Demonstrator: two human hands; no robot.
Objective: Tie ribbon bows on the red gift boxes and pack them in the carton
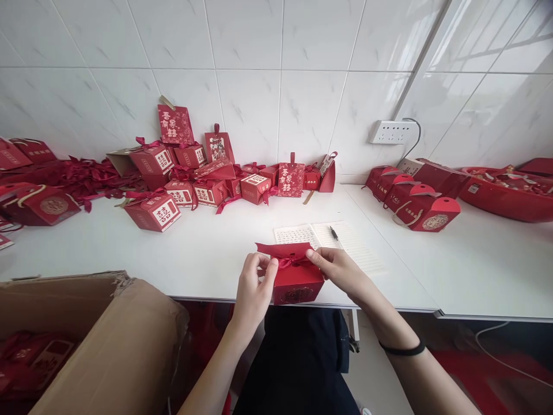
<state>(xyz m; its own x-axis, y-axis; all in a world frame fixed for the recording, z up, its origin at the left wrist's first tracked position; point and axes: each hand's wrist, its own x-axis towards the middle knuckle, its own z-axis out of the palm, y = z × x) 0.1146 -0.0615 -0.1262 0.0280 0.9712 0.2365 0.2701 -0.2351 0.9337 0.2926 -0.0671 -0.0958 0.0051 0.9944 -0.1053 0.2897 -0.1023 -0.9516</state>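
Observation:
A red gift box [298,282] with a dark shiny print on its front sits at the table's near edge, between my hands. Its top flap [285,249] stands up at the back, and a red satin ribbon [294,261] is tied in a bow across the top. My left hand [254,282] is closed, thumb and fingers pinching the ribbon's left side at the box's corner. On the opposite side my right hand [339,268] is closed, its thumb against the top near the bow and its fingers partly hidden behind the box's right side.
Behind the box lie an open notebook [349,245] and a pen [334,233]. Several finished red boxes [153,210] line the wall beside loose ribbons [82,178]. More boxes [425,207] and a red basin [505,199] stand right. A cardboard carton [116,334] is near left.

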